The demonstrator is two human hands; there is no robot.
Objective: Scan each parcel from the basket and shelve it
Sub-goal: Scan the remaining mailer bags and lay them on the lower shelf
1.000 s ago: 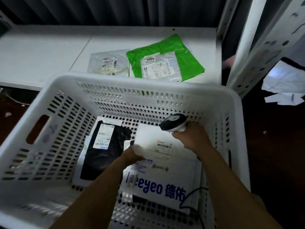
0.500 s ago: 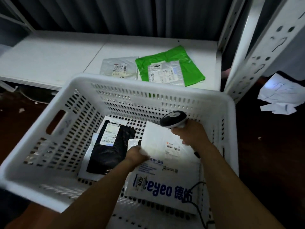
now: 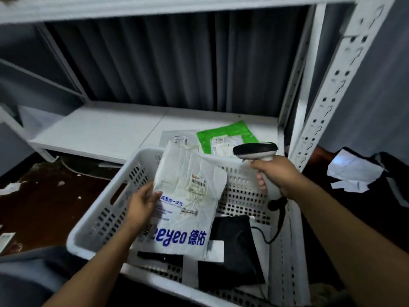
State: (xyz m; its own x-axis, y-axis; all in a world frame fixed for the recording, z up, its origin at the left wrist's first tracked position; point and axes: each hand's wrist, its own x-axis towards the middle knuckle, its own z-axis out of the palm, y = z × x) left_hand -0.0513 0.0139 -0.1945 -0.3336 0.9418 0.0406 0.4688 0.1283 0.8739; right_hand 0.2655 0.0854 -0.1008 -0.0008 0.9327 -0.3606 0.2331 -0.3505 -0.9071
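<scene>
My left hand (image 3: 141,202) grips the left edge of a white parcel (image 3: 188,196) with blue lettering and a barcode label, held up above the white perforated basket (image 3: 99,220). My right hand (image 3: 276,176) holds a corded barcode scanner (image 3: 254,150) by its handle, its head to the right of the parcel's top. A black parcel (image 3: 232,238) and other flat parcels lie in the basket's bottom.
On the low white shelf (image 3: 99,131) behind the basket lie a green parcel (image 3: 225,136) and a clear one (image 3: 177,138). A white perforated upright (image 3: 332,85) stands at right, with crumpled paper (image 3: 352,171) on the dark floor beyond it.
My left hand has lifted the white parcel out of the basket and tilted it up. The scanner hand rose with it, and the view swung upward toward the shelves.
</scene>
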